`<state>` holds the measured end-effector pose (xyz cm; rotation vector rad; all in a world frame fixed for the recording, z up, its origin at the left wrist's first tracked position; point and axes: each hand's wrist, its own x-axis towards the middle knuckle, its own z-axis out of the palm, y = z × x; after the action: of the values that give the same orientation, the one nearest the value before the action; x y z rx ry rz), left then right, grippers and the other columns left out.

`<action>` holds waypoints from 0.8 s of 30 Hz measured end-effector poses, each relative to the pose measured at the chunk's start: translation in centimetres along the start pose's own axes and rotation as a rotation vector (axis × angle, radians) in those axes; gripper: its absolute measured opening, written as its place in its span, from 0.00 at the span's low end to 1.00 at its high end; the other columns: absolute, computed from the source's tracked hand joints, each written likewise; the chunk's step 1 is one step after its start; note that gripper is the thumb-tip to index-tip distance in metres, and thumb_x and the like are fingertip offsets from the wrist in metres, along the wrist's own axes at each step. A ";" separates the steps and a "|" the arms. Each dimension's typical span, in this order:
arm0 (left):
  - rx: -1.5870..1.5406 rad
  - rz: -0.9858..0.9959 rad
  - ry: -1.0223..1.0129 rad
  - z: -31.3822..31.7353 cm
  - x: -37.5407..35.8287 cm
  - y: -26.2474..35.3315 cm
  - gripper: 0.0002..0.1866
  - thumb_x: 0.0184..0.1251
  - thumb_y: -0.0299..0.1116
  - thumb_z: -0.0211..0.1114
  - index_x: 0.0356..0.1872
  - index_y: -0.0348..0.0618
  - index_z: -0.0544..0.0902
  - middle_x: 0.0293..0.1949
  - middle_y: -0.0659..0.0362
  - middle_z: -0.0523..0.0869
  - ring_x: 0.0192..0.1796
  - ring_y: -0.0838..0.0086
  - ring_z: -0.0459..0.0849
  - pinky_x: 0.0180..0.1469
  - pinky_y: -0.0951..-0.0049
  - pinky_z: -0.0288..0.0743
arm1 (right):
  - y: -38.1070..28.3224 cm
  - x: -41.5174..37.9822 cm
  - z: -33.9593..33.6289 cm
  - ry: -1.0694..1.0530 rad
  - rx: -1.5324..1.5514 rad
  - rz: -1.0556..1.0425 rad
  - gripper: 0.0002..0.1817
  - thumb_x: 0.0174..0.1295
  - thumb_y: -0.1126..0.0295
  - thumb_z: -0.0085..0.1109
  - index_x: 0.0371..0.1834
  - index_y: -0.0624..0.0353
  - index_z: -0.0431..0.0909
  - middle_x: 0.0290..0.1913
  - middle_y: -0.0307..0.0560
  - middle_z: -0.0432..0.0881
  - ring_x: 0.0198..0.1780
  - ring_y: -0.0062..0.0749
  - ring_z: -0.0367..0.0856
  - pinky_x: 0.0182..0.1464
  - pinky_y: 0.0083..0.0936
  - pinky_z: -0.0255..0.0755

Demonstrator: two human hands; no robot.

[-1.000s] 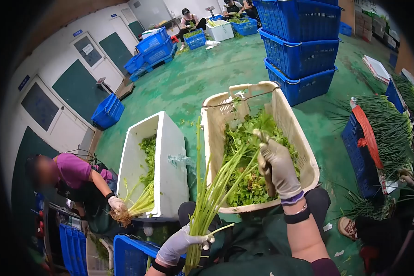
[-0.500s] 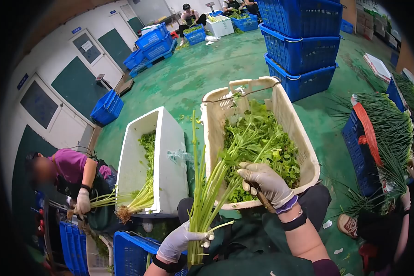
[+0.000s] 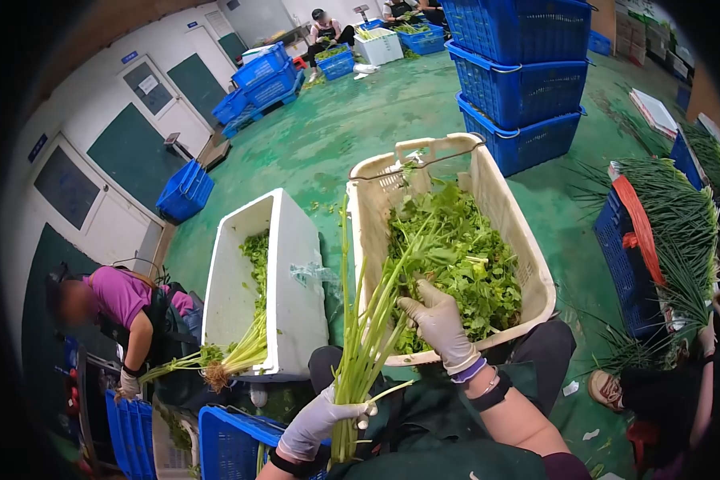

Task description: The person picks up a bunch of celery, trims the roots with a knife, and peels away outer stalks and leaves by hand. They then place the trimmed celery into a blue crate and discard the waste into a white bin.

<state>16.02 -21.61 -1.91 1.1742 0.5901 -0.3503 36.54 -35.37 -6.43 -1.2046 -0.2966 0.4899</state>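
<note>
My left hand (image 3: pixel 322 422), in a whitish glove, is wrapped round the lower stalks of a bunch of green celery (image 3: pixel 362 360). The bunch stands tilted, its leafy tops leaning over the cream plastic crate (image 3: pixel 536 276). My right hand (image 3: pixel 442 324), also gloved, is at the right side of the bunch with its fingers curled in against the stalks. What those fingers hold is hidden; the brown handle seen earlier is out of sight. Loose celery leaves (image 3: pixel 480 272) lie in the crate in front of me.
Left of the crate stands a white foam box (image 3: pixel 296 296) with rooted celery (image 3: pixel 244 348). A co-worker in purple (image 3: pixel 128 300) bends beside it. Stacked blue crates (image 3: pixel 516 96) rise behind. At right is a blue crate (image 3: pixel 628 256) of thin green stalks, with another person's hands.
My right hand has moved left and up to the bunch and turned, so the brown handle no longer shows. My left hand stays on the stalks. The co-worker's hand at left has shifted lower.
</note>
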 end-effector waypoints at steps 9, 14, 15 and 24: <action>-0.176 -0.021 -0.032 -2.5 -0.5 -0.4 0.30 0.59 0.25 0.67 0.63 0.43 0.68 0.34 0.51 0.82 0.28 0.72 0.79 0.33 0.71 0.74 | -2.3 1.8 -6.0 -0.068 0.555 0.024 0.23 0.69 0.61 0.57 0.64 0.60 0.73 0.24 0.34 0.73 0.18 0.16 0.66 0.21 0.18 0.63; -0.283 0.006 -0.029 -2.9 -0.9 -0.2 0.30 0.56 0.26 0.68 0.62 0.46 0.69 0.33 0.52 0.80 0.26 0.70 0.76 0.32 0.69 0.70 | 0.0 1.9 -8.4 0.222 0.690 0.239 0.16 0.70 0.54 0.55 0.39 0.57 0.74 0.22 0.33 0.69 0.17 0.18 0.64 0.25 0.22 0.66; -0.311 0.014 -0.055 -3.2 -0.9 -0.4 0.30 0.56 0.27 0.68 0.62 0.46 0.70 0.33 0.52 0.80 0.26 0.71 0.76 0.31 0.69 0.69 | 1.7 1.8 -9.1 0.208 0.678 0.364 0.16 0.70 0.54 0.56 0.39 0.57 0.74 0.23 0.32 0.70 0.18 0.17 0.64 0.24 0.19 0.65; -0.427 -0.008 -0.236 -3.4 -1.0 -0.7 0.29 0.57 0.27 0.66 0.63 0.50 0.72 0.33 0.48 0.82 0.21 0.71 0.76 0.28 0.70 0.65 | 0.2 0.5 -2.6 -0.454 0.506 0.255 0.20 0.72 0.67 0.53 0.63 0.65 0.69 0.29 0.31 0.74 0.24 0.11 0.71 0.24 0.10 0.65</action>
<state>14.01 -18.78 -2.78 0.7081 0.4352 -0.3434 38.17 -37.20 -7.53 -0.6282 -0.3781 0.9994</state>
